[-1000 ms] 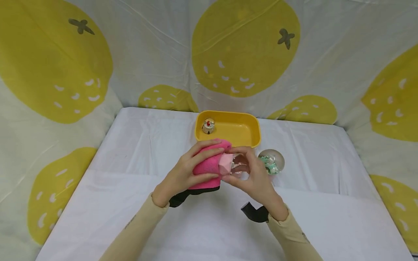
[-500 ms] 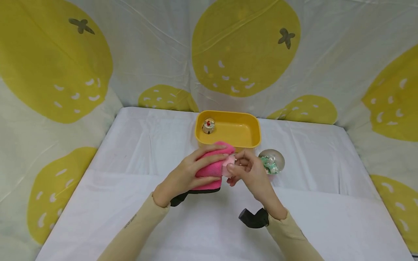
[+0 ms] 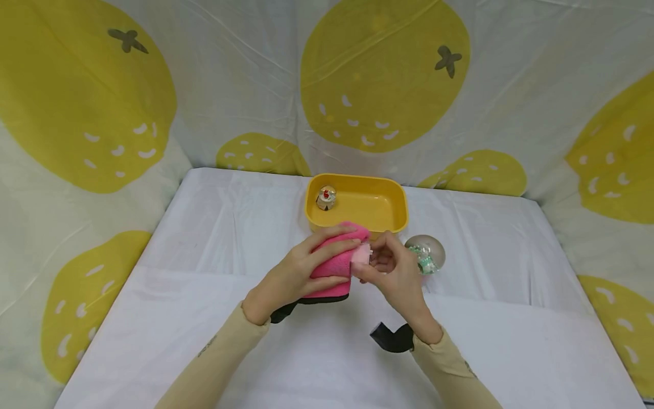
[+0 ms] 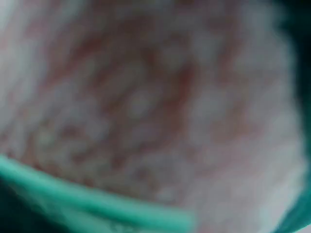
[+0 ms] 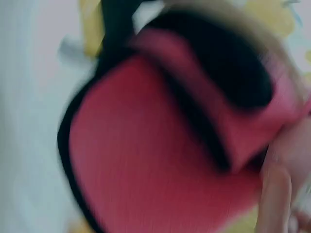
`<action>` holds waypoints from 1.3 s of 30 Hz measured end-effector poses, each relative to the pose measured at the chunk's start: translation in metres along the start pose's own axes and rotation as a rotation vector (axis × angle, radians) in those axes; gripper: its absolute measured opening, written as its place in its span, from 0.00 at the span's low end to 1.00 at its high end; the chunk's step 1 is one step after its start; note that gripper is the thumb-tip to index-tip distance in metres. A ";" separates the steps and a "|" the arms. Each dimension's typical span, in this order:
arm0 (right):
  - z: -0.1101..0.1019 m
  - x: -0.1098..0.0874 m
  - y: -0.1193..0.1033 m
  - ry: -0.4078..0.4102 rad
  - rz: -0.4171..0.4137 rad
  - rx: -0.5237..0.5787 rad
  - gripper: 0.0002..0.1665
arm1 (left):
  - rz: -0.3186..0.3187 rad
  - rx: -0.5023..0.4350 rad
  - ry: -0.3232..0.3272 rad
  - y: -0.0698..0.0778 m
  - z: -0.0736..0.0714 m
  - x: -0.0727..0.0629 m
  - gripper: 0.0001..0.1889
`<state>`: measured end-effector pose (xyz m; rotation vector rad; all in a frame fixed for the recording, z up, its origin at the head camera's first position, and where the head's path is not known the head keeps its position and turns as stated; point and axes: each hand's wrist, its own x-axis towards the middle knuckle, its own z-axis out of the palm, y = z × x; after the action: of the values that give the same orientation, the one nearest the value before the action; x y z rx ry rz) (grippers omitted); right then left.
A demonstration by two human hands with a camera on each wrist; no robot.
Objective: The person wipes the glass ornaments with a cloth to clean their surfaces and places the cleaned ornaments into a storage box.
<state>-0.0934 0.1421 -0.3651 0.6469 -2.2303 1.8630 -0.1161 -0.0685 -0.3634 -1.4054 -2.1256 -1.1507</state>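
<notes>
Walled behind and on both sides by white cloth [image 3: 245, 74] printed with big yellow fruit [image 3: 383, 74], around a white-covered surface [image 3: 485, 244].

pink soft-fabric piece with black edging [image 3: 334, 266] | folded over, held up | pale pink faceted block [image 3: 360, 254] | against the fabric's right end, partly exposed, remainder hidden

this looks like a curtained booth. fruit-print cloth [image 3: 245, 85] hangs round three sides of a white-draped counter [image 3: 511, 244].
</notes>
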 end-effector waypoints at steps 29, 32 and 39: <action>-0.002 0.002 -0.006 -0.100 -0.259 -0.219 0.31 | -0.150 -0.207 0.154 -0.003 0.000 0.000 0.28; -0.001 0.004 -0.001 -0.067 -0.479 -0.282 0.30 | -0.150 -0.220 0.116 -0.001 -0.002 0.003 0.26; 0.005 0.004 0.008 0.021 -0.509 -0.002 0.32 | -0.049 -0.203 0.136 0.006 0.001 0.008 0.21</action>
<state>-0.0995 0.1376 -0.3714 1.0674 -1.8232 1.5963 -0.1144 -0.0616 -0.3561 -1.3211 -2.0057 -1.4732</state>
